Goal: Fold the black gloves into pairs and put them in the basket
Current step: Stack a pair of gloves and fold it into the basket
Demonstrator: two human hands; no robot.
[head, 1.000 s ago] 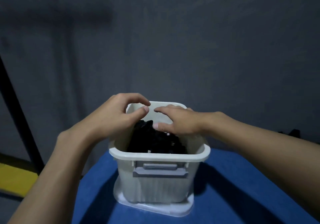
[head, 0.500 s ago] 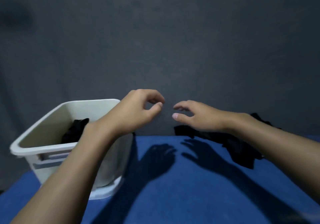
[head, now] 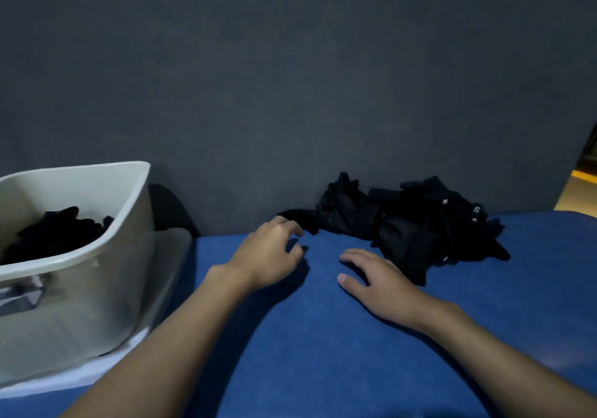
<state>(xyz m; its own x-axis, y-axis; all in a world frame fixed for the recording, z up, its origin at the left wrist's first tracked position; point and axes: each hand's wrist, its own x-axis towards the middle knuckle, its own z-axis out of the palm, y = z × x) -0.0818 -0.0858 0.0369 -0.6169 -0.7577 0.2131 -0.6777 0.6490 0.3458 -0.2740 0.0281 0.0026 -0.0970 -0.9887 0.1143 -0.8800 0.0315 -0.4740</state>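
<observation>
Facing glove pile (head: 413,224) — left hand (head: 268,256), right hand (head: 378,285), grip slack, empty, basket (head: 80,304) at left

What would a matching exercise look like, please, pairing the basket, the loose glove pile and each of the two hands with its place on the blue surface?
Column one:
1. basket
2. loose glove pile
3. left hand
4. right hand

Column two:
A. just in front of the pile
B. far left, with gloves inside
C. back right, against the wall
D. beside the pile's left tip

Pairs: 1-B, 2-C, 3-D, 4-A.
</observation>
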